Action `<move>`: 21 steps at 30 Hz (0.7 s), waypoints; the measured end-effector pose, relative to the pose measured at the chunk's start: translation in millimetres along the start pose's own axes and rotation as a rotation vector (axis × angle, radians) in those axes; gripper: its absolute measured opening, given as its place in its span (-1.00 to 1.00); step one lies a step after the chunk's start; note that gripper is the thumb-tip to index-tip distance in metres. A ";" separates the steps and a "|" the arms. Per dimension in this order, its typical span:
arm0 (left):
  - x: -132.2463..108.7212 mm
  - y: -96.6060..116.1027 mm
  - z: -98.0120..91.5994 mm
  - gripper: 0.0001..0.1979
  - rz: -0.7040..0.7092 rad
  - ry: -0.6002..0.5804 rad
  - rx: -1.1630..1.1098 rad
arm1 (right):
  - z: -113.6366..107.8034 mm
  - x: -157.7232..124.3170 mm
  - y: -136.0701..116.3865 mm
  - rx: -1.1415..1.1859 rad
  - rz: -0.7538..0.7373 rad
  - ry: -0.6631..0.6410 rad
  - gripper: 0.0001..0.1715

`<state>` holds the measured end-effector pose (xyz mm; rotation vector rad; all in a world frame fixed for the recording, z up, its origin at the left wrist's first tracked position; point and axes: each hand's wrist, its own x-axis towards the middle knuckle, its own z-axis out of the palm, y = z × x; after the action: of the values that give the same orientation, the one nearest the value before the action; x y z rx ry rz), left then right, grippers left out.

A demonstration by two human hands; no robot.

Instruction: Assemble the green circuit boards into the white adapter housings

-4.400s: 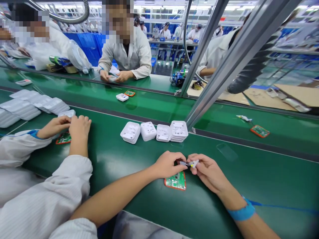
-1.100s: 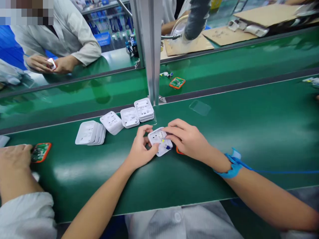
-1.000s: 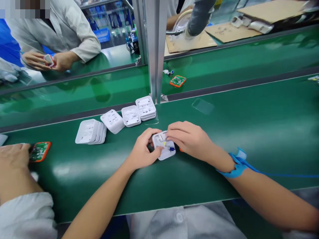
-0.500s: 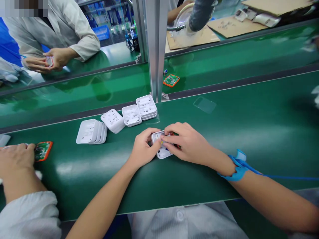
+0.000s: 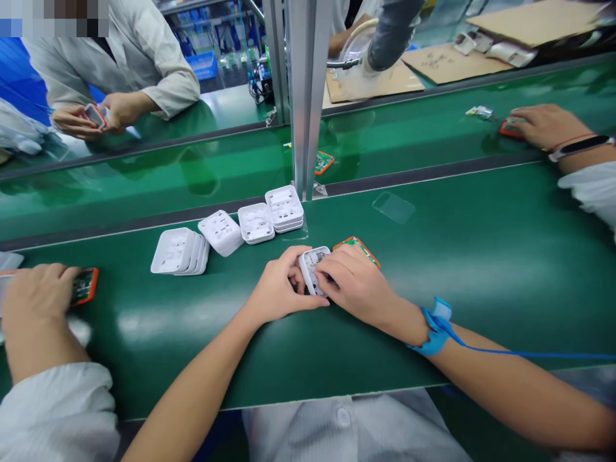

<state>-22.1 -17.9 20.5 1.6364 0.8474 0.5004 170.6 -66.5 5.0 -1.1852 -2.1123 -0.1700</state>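
Fingers of both hands pinch the white shell by its edges; it looks light, rigid and slippery, best gripped at the rim.

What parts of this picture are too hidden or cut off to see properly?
- Head view: the white shell is mostly covered by the left hand and right hand.
- The green board is partly under the right hand.
- Another circuit board sits half behind the metal post.
- The blue wrist strap's cord runs off the right edge.
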 end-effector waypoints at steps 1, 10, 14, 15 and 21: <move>-0.1 -0.1 -0.1 -0.16 -0.002 0.002 -0.004 | 1.5 -1.1 -0.5 0.003 0.017 0.011 -0.85; -1.0 -3.3 1.7 -0.15 -0.004 0.028 -0.020 | 4.5 3.0 1.7 0.194 0.092 0.013 -0.85; 0.0 -6.0 2.8 -0.14 0.013 0.044 -0.022 | 3.8 7.8 3.5 0.227 0.084 -0.018 -0.81; 0.3 -6.8 2.7 -0.13 0.016 0.044 -0.024 | 4.1 9.1 3.4 0.227 0.075 -0.029 -0.80; 1.2 -10.9 -0.7 -0.08 0.014 0.022 -0.017 | -2.1 13.0 7.2 0.229 -0.119 -0.153 -0.68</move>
<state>-24.7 -15.8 10.1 1.6247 0.8461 0.5349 173.0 -54.1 13.3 -0.9649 -2.2664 0.1112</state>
